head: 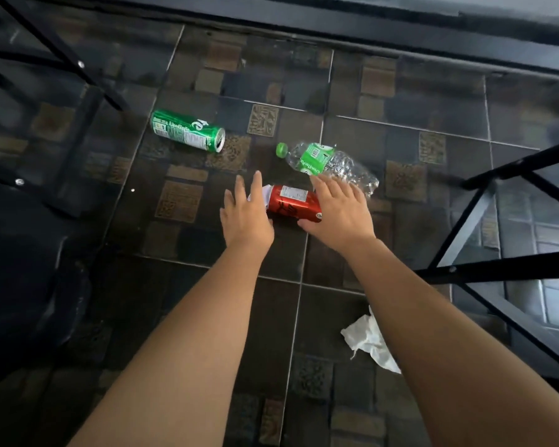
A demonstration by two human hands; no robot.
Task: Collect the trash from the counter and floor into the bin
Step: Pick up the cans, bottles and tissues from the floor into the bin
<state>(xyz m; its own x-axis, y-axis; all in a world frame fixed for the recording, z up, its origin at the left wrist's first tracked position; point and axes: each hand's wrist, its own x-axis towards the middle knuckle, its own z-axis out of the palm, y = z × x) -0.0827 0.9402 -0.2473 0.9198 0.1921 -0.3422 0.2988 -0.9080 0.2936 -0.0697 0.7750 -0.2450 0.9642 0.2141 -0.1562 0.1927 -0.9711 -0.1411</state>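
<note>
A red can (pixel 291 204) lies on its side on the dark tiled floor (pixel 181 279), between my two hands. My left hand (pixel 244 214) hovers at its left end, fingers spread, holding nothing. My right hand (pixel 339 214) hovers over its right end, fingers apart, partly hiding it. Whether either hand touches the can I cannot tell. A scrap of white paper (pixel 265 193) shows at the can's left end. A green can (pixel 188 130) lies farther left. A crushed clear plastic bottle (pixel 329 162) with a green cap and label lies just beyond my right hand.
A crumpled white tissue (pixel 371 340) lies on the floor near my right forearm. Black metal furniture frames stand at the left (pixel 78 69) and right (pixel 504 175). A dark baseboard (pixel 336 30) runs along the far wall. No bin is in view.
</note>
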